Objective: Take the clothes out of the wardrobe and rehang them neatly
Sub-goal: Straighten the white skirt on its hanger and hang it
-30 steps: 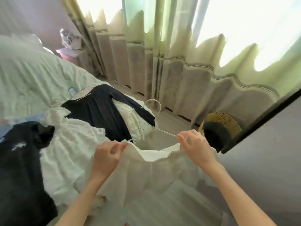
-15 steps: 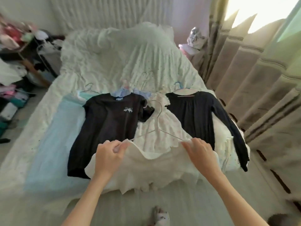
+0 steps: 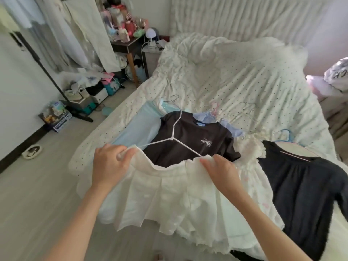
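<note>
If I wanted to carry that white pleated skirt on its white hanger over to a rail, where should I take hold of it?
Probably the thin white wire hanger itself: pinch the neck just below its hook, coming from above. The hook points up and away from the white pleated skirt, clear of fabric. The left hand and right hand grip only the waistband ends, which keeps both hands busy.

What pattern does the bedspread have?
The bedspread is white with small dark dots, in the head view.

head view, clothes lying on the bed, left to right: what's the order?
Light blue garment → dark brown T-shirt → frilly white garment → black long-sleeved top. The white skirt on the white hanger, held up by left hand and right hand, overlaps several of them, so it's left out.
</note>
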Available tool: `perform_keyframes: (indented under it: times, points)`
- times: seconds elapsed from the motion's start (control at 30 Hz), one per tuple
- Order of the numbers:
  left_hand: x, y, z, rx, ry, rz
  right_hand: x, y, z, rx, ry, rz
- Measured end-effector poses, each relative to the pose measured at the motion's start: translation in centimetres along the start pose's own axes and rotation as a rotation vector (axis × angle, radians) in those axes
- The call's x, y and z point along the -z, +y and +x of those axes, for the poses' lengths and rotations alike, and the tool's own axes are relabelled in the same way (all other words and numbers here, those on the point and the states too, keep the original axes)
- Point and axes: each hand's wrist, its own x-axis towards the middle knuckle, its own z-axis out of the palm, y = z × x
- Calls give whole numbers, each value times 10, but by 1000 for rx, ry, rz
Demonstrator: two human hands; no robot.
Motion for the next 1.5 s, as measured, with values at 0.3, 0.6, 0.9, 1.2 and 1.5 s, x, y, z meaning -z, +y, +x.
perform_keyframes:
  times: [0.3,0.6,0.9,1.2,1.5]
  points:
    - [-31,-65,98,1,68,169,-52,-49,108,8,-69,10]
    - [-76,-207,218,-9,-132,89,-142,-139,218,-270,-67,72]
    - [-133,-281,343,-130,-176,134,-197,-180,324,-559,-117,302]
    - [-283,-278,485,-207,-329,185,-235,-121,472,-647,-39,342]
    - [-440,-296,534,-247,-519,318,-312,-22,575,-635,-168,147]
